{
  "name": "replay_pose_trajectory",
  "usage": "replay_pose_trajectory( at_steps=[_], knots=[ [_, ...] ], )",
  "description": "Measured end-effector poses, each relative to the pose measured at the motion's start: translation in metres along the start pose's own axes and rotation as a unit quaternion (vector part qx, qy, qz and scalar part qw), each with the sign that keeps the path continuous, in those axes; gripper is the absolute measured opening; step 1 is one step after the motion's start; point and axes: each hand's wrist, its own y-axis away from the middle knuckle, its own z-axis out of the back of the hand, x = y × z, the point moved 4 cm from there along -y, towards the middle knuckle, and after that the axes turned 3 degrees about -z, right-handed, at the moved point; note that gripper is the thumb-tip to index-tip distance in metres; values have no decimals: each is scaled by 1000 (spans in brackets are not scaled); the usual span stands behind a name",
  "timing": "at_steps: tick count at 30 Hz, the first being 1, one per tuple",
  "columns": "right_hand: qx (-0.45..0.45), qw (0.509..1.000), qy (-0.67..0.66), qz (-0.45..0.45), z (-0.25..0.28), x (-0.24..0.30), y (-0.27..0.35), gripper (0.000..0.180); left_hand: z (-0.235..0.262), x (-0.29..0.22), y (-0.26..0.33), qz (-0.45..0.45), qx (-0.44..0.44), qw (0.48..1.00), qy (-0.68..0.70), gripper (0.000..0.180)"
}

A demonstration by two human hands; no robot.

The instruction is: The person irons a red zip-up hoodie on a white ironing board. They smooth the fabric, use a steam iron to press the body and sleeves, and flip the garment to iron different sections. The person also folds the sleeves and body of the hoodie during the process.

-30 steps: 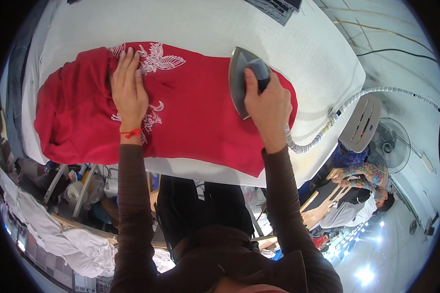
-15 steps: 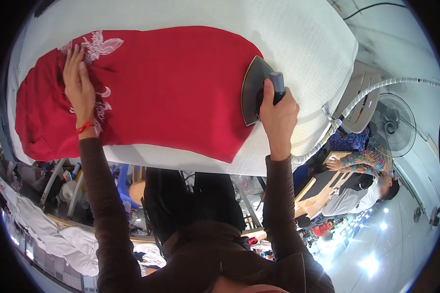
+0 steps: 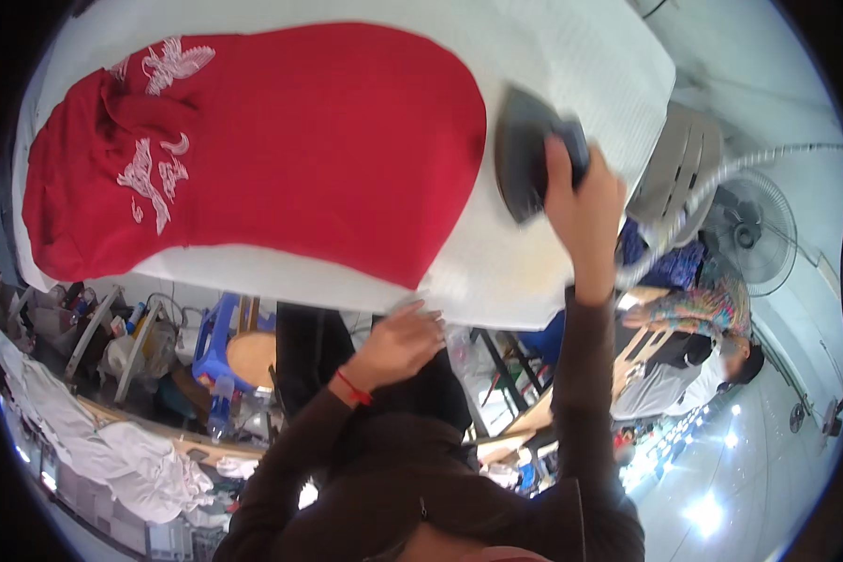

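Observation:
A red garment (image 3: 318, 140) with white embroidered birds lies on the white padded ironing table (image 3: 571, 281). Its left part is bunched in folds, while the right part is spread flat. To the right of its curved edge, my right hand (image 3: 585, 206) grips the dark handle of an iron (image 3: 525, 155), which is blurred and apart from the cloth. My left hand (image 3: 398, 347), with a red cord at the wrist, is by the table's near edge, just below the garment's corner. Its fingers are stretched out and hold nothing visible.
A white-wrapped hose (image 3: 688, 201) runs at the right, before a fan (image 3: 749, 234) and a beige chair (image 3: 679, 169). Another person (image 3: 693, 375) sits at a wooden table on the right. A blue stool (image 3: 217, 342) and white cloth (image 3: 136, 468) are at the lower left.
My left hand has left the embroidered part and moved right and toward me, to the table's near edge. My right hand has carried the iron rightward off the garment.

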Motion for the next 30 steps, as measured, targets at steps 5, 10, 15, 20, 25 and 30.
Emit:
replay_pose_trajectory(
  at_steps=[5,10,15,20,25,30],
  knots=[
    [-28,980,62,189,-68,54,-41,55,85,24,31,290,-297,910,-11,17],
    [55,985,33,163,-95,71,-17,56,219,72,98,299,-662,686,-46,34],
    [117,970,63,203,-95,62,40,53,315,111,138,288,-734,596,151,34],
    [238,949,102,181,-95,68,94,49,353,151,190,267,-722,591,242,23],
    [272,939,70,201,-109,76,129,46,357,143,186,251,-721,599,241,29],
    [278,931,71,225,-132,117,128,46,368,145,200,253,-719,605,232,29]
  ],
)
